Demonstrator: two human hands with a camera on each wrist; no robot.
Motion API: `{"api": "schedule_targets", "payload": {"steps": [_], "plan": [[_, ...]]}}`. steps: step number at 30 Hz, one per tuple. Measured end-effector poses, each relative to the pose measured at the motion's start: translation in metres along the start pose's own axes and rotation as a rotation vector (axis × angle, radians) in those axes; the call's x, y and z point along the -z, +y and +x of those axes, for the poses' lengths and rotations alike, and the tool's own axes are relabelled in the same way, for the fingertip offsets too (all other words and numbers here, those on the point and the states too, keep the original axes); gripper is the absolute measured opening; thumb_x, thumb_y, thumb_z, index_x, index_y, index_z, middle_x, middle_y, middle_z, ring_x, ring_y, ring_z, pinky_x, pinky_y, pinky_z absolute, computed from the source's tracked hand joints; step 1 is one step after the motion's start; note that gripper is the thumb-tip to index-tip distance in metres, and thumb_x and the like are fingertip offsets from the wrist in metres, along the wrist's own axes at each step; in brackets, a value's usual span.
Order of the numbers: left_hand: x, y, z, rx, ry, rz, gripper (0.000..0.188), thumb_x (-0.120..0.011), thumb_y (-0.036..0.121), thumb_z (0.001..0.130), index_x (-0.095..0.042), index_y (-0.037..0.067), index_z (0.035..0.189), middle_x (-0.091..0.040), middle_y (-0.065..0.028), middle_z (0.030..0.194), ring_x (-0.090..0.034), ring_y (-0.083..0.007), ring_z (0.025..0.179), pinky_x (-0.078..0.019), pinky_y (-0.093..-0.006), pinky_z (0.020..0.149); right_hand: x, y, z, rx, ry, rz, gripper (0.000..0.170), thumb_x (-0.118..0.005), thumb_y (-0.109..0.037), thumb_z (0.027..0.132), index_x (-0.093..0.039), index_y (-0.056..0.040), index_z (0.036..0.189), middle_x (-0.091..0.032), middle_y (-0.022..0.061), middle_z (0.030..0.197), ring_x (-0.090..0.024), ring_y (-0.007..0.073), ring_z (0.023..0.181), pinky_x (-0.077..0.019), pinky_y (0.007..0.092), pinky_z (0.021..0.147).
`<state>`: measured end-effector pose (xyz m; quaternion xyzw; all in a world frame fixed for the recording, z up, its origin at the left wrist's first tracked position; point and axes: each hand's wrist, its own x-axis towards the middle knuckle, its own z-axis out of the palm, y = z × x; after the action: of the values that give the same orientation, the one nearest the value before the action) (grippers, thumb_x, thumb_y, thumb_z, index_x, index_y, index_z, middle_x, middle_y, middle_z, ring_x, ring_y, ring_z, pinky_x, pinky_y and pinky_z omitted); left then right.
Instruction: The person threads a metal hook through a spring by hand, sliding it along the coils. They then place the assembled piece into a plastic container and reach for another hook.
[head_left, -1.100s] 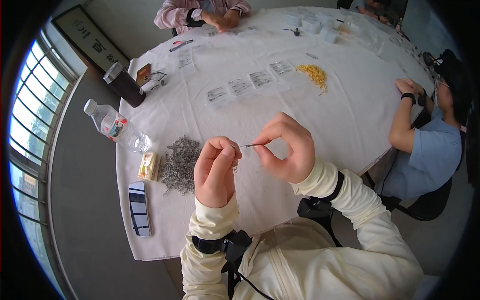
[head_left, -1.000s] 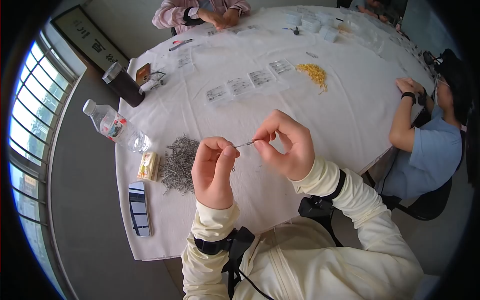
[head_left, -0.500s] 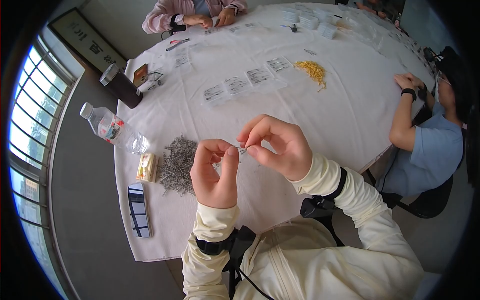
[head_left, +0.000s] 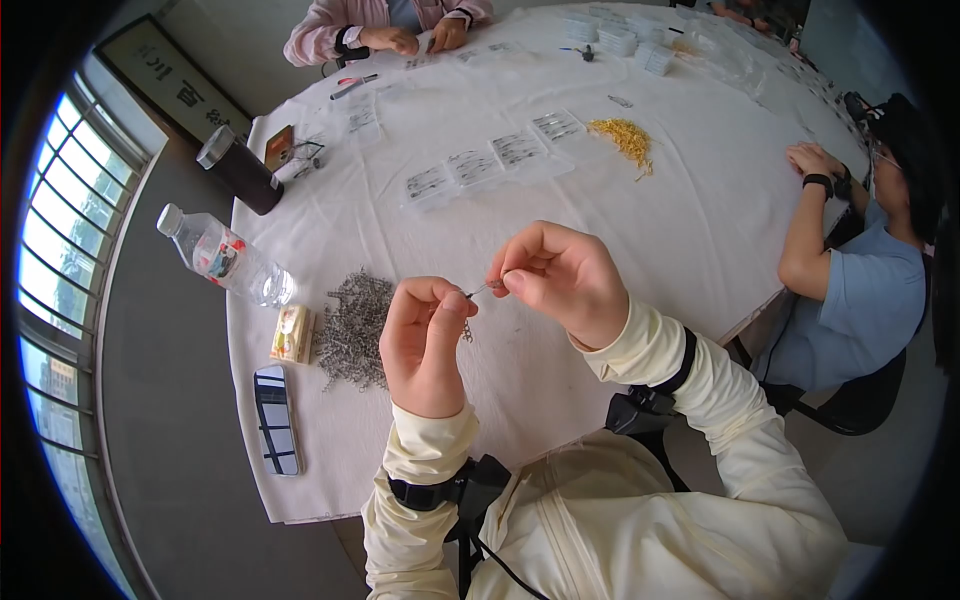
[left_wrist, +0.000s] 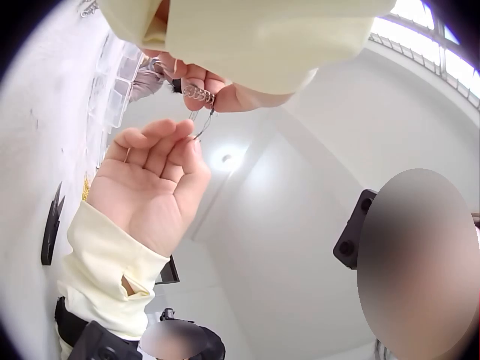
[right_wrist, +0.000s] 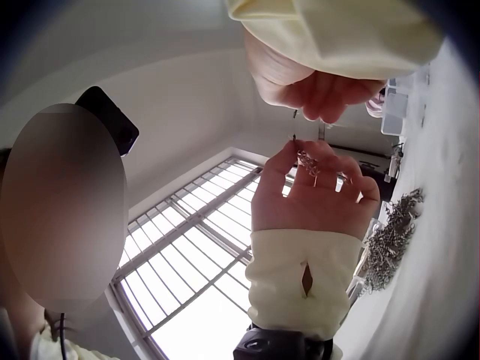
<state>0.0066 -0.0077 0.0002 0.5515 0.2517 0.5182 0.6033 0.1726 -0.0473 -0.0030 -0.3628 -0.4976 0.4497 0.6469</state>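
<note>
Fingers of left hand and right hand are pinching closed on a thin metal piece at left and right ends, presumably light, slippery, best held there.

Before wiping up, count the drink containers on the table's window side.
2: the clear bottle near the grey heap, and the dark flask beyond it. Nothing there seems hidden.

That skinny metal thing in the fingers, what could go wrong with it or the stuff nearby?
The thin metal piece is pinched by the left hand and the right hand, so it might slip and drop. The small rings dangling by the left hand could snag. The phone lies close to the edge of the table, so a bump might knock it off.
</note>
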Motion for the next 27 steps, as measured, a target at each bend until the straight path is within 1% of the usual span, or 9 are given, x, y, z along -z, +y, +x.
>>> {"api": "schedule_targets", "payload": {"steps": [7,10,12,13,15,16,18,20,27], "plan": [[0.001,-0.002,0.001,0.004,-0.008,-0.02,0.005,-0.058,0.008,0.094,-0.056,0.002,0.094,-0.06,-0.0015,0.083,-0.052,-0.0073,0.078,-0.0388,-0.0217,0.07,0.0,0.001,0.0,-0.025,-0.028,-0.024,0.011,-0.059,-0.006,0.088,-0.061,0.0015,0.095,-0.066,0.0071,0.094,-0.061,0.0115,0.087,-0.0509,0.0267,0.08],[0.001,-0.003,0.0,0.009,-0.007,-0.009,0.006,-0.059,0.007,0.094,-0.056,0.002,0.094,-0.059,-0.0012,0.083,-0.051,-0.0066,0.075,-0.0386,-0.0215,0.069,0.0,0.001,0.0,0.015,-0.061,-0.101,0.009,-0.06,-0.006,0.087,-0.061,0.0008,0.093,-0.066,0.0077,0.096,-0.061,0.011,0.086,-0.0503,0.0261,0.078],[0.0,-0.002,0.0,0.015,-0.005,0.007,0.006,-0.06,0.007,0.093,-0.056,0.002,0.094,-0.059,-0.001,0.082,-0.05,-0.0063,0.074,-0.0386,-0.0215,0.068,-0.001,0.001,0.0,0.147,-0.091,-0.201,0.008,-0.061,-0.006,0.086,-0.06,0.0002,0.091,-0.067,0.0083,0.096,-0.061,0.0108,0.085,-0.0496,0.0256,0.077],[-0.001,-0.002,0.0,0.008,-0.004,0.036,0.006,-0.06,0.007,0.093,-0.057,0.002,0.093,-0.06,-0.0008,0.082,-0.05,-0.0062,0.072,-0.0386,-0.0214,0.067,-0.001,0.0,0.0,0.147,-0.092,-0.201,0.008,-0.061,-0.006,0.086,-0.06,0.0002,0.091,-0.067,0.0083,0.096,-0.061,0.0108,0.085,-0.0496,0.0256,0.077],[-0.001,0.0,0.0,0.002,-0.005,0.065,0.006,-0.061,0.006,0.093,-0.057,0.002,0.093,-0.06,-0.0007,0.082,-0.049,-0.0062,0.071,-0.0386,-0.0214,0.066,-0.001,-0.002,-0.001,0.075,-0.119,-0.165,0.006,-0.058,0.0,0.087,-0.057,0.0005,0.093,-0.062,0.0125,0.103,-0.058,0.0159,0.097,-0.0472,0.0328,0.09],[-0.001,0.001,-0.001,-0.022,-0.026,0.136,0.006,-0.06,0.007,0.093,-0.057,0.002,0.093,-0.06,-0.0005,0.083,-0.05,-0.006,0.074,-0.0384,-0.0206,0.069,-0.001,0.0,-0.001,0.075,-0.117,-0.165,0.006,-0.058,0.0,0.087,-0.057,0.0005,0.093,-0.062,0.0125,0.103,-0.058,0.0159,0.097,-0.0472,0.0328,0.09],[0.001,-0.001,0.0,-0.046,-0.048,0.207,0.005,-0.059,0.007,0.093,-0.057,0.002,0.094,-0.06,-0.0002,0.084,-0.05,-0.0058,0.076,-0.0383,-0.0198,0.071,-0.002,0.004,0.0,0.144,-0.056,-0.164,0.006,-0.061,-0.004,0.087,-0.06,0.0002,0.091,-0.067,0.0093,0.097,-0.061,0.011,0.085,-0.0496,0.0251,0.078],[0.006,-0.006,0.0,-0.085,-0.054,0.311,0.006,-0.059,0.008,0.094,-0.057,0.002,0.094,-0.06,0.0003,0.083,-0.049,-0.0048,0.075,-0.0375,-0.0192,0.069,-0.002,0.004,-0.001,0.12,-0.046,-0.129,0.005,-0.061,-0.002,0.087,-0.06,0.0006,0.091,-0.067,0.0095,0.097,-0.061,0.0112,0.086,-0.0501,0.0257,0.079],[0.004,-0.008,-0.001,-0.128,-0.055,0.357,0.007,-0.061,0.007,0.093,-0.058,0.001,0.094,-0.06,0.0005,0.083,-0.049,-0.0051,0.075,-0.0381,-0.02,0.069,-0.004,-0.002,-0.003,0.047,0.003,-0.03,0.006,-0.062,0.0,0.086,-0.059,0.0018,0.092,-0.067,0.0093,0.094,-0.063,0.0122,0.087,-0.0523,0.0284,0.083]]}}
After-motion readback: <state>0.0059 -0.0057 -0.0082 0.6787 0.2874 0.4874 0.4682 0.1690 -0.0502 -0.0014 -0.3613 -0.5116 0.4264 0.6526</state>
